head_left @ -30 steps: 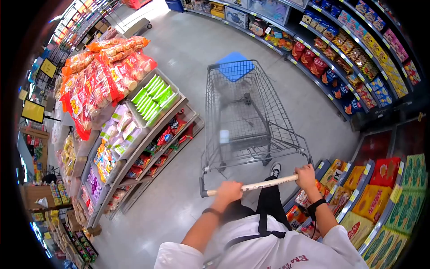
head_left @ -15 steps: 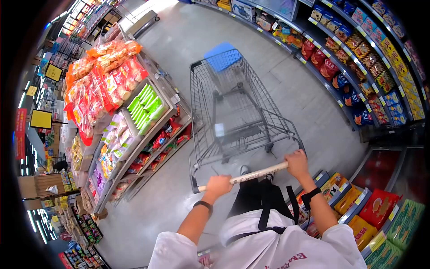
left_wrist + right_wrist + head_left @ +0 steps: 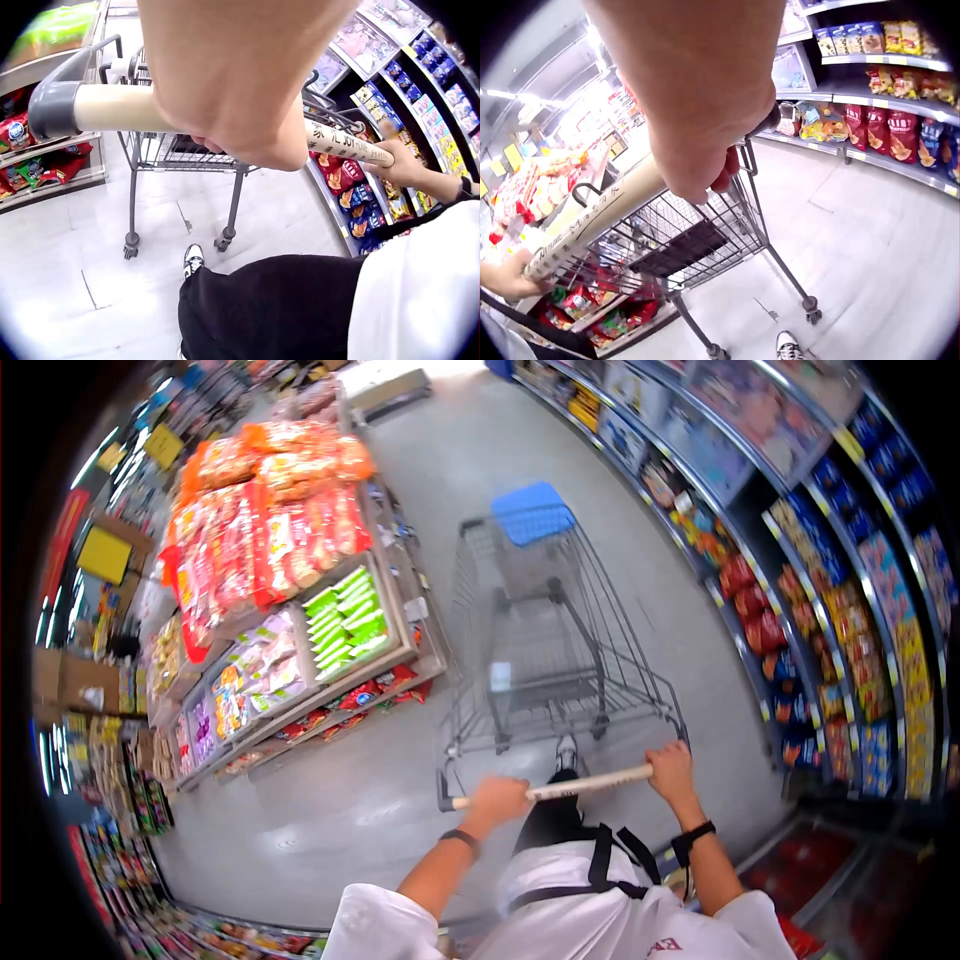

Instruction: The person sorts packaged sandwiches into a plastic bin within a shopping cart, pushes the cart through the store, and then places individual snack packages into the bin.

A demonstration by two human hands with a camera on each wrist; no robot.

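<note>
A grey wire shopping cart stands in front of the person, with a pale printed handle across its near end. My left hand grips the handle near its left end, beside the grey end cap. Toward the other end, my right hand holds the same bar, its fingers curled round it in the right wrist view. Through the mesh, the basket shows no goods inside. A blue panel sits at the cart's far end.
On the left stands a display with large red-orange snack bags and a bin of green packets. Shelves of chip bags and boxes line the right side. Grey floor runs between them. A shoe is behind the cart.
The view has turned, bringing the right-hand shelves closer and pushing the low packet rack at lower right mostly out of sight. Both hands keep their hold on the handle.
</note>
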